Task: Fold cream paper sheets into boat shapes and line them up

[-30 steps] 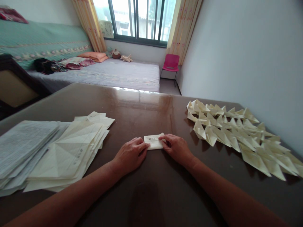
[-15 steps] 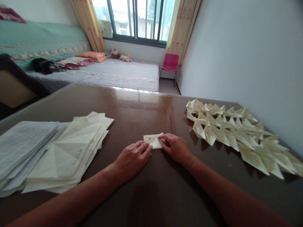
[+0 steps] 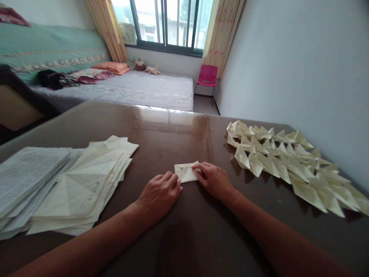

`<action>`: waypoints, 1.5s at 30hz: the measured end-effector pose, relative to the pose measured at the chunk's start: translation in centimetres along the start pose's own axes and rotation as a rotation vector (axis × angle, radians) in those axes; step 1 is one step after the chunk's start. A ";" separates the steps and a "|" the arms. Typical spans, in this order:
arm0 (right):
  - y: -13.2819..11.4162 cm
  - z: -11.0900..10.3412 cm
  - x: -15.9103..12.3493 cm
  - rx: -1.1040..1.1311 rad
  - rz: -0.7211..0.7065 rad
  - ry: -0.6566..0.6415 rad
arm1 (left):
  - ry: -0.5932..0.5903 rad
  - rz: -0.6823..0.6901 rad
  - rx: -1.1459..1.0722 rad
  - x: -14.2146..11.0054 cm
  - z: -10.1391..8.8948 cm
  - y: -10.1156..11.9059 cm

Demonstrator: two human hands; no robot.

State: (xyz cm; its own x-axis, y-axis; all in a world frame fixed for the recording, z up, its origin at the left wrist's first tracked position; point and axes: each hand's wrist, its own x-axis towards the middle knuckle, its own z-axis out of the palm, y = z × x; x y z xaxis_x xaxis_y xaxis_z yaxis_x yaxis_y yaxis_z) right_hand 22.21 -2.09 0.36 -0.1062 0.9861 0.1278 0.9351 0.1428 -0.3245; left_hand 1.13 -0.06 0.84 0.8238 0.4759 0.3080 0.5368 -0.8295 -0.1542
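A small folded sheet of cream paper [image 3: 186, 174] with dark printed characters lies flat on the brown table in front of me. My right hand [image 3: 215, 180] holds its right end, index finger on top and thumb tucked at the near edge. My left hand [image 3: 161, 192] is closed at the paper's left edge, fingers bent and pressed together; the fingertips are partly hidden. To the left is a stack of creased cream sheets [image 3: 77, 188]. Rows of pointed folded paper pieces [image 3: 271, 159] stand at the right.
Printed white sheets [image 3: 29, 173] are piled at the far left of the glossy table [image 3: 161, 130]. Beyond the table are a bed [image 3: 155, 88], a pink chair [image 3: 207, 75] and a window [image 3: 167, 23]. A pale wall [image 3: 288, 61] runs along the right.
My left hand has slid slightly left and toward me, uncovering more of the folded paper's left end. My right hand stays almost still on the paper.
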 end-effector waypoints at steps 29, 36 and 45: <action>-2.2 -0.3 -3.7 -0.277 -0.236 -0.140 | -0.064 0.044 0.143 -0.1 0.0 0.3; -1.2 0.0 -1.9 -0.294 -0.139 -0.031 | 0.041 0.022 0.076 -0.3 0.3 -0.6; 1.5 0.8 -0.5 0.057 -0.135 0.139 | -0.004 -0.272 -0.169 -0.1 1.0 -1.9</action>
State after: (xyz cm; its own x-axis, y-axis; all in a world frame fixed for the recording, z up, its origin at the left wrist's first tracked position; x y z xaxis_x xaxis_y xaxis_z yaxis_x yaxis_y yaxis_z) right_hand 23.36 -2.26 -0.97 -0.1783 0.9368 0.3010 0.8945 0.2818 -0.3472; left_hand 0.16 1.76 0.17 0.6552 0.6877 0.3128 0.6999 -0.7084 0.0914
